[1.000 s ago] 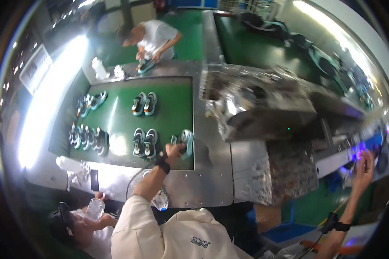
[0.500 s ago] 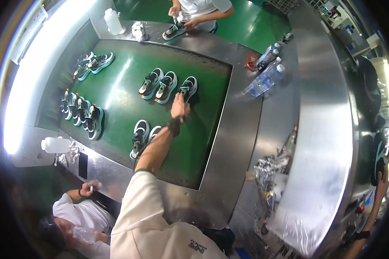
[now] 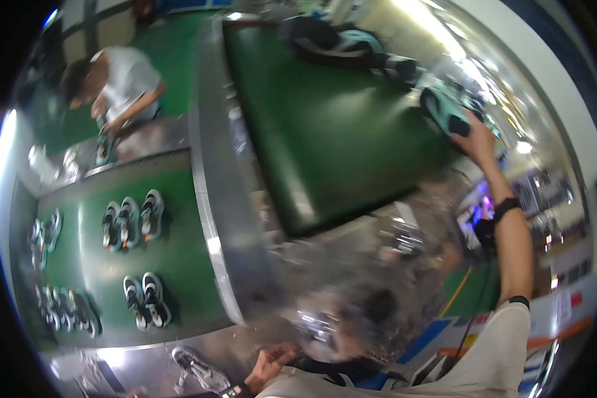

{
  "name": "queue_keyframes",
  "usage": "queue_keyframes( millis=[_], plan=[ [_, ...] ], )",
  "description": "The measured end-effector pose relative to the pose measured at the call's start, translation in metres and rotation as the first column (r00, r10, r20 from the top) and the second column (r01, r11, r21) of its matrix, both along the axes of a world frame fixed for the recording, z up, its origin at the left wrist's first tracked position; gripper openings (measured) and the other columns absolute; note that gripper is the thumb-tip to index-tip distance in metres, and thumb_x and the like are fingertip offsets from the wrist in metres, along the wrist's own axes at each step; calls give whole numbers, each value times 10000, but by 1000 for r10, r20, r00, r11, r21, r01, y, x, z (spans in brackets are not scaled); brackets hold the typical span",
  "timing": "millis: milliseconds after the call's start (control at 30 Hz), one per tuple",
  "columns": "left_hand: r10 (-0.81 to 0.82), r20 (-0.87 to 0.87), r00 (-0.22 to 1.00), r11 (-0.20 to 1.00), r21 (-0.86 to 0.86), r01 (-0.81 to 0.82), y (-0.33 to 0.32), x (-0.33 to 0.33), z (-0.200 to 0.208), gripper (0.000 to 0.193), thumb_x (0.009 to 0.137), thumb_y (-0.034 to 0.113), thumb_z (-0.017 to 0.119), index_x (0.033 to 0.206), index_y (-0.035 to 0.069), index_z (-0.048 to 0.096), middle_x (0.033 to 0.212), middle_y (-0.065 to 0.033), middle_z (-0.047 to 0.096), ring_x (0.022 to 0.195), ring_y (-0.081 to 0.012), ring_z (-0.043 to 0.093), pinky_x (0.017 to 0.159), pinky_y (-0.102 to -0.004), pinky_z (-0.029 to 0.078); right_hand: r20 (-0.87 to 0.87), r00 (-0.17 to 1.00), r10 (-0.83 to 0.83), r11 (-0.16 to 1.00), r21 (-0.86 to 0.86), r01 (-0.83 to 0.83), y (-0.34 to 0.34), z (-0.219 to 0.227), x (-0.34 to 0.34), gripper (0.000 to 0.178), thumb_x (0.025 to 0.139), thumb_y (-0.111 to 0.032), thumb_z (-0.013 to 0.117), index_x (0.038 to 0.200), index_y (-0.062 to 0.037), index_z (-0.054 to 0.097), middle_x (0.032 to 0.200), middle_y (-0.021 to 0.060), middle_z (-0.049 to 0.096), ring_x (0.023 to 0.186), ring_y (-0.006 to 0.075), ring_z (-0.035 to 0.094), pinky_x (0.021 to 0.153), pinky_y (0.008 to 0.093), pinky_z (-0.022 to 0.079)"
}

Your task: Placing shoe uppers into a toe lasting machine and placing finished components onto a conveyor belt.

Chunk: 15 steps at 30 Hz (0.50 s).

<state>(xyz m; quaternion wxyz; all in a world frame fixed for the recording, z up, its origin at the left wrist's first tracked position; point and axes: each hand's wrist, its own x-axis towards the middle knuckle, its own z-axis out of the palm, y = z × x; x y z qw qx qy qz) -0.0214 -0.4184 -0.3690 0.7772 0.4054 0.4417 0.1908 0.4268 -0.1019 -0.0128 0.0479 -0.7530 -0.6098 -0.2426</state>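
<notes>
- Nearest, at the lower edge, the person's left hand [image 3: 270, 366] hangs with its fingers [image 3: 282, 353] loosely spread and holding nothing — just beside a single shoe [image 3: 201, 371] that lies on the shiny metal table [image 3: 245, 278].
- The right hand [image 3: 479, 141] reaches far out to the upper right; a dark band sits on that wrist. Its fingers [image 3: 469, 128] are on the heel end of a teal-and-black shoe [image 3: 444, 111] at the far right edge of the large green belt [image 3: 331, 132]. Motion blur hides whether they close round it or only touch it.
- On the floor at the lower right lie flat coloured markings — blue, orange and yellow strips [image 3: 464, 318] — too blurred to tell more.
- To the left, a second green belt [image 3: 179, 265] carries pairs of light shoes with dark trim; one pair [image 3: 146, 300] is near, a row of three [image 3: 131, 219] beyond it, more along the left rim.
- A metal rail [image 3: 205, 199] separates the two belts.
- Farthest, at the upper left, another person [image 3: 116, 83] in a white top bends over a shoe.
- At the top of the large belt lie more dark and teal shoes [image 3: 351, 46].
</notes>
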Motion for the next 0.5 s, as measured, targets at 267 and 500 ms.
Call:
queue_keyframes(
  millis=[267, 500],
  plan=[
    [-466, 688, 556, 831, 123, 543, 32, 89, 110, 773, 950, 565, 490, 1481, 29, 322, 1436, -258, 428, 1279, -428, 474, 1081, -543, 365, -36, 901, 432, 852, 343, -395, -263, 40, -30, 830, 650, -115, 812, 1395, -60, 449, 1146, 181, 624, 1032, 367, 600, 909, 422, 470],
    [-302, 951, 60, 349, 51, 936, -47, 264, 218, 1128, 769, 815, 459, 1517, 21, 173, 1492, -329, 266, 1217, -518, 469, 1043, -626, 369, 169, 980, 106, 973, 186, -137, -532, -13, -36, 359, 803, -204, 673, 1144, -92, 663, 1154, 57, 611, 1097, 209, 569, 1037, 498, 371]
  ],
)
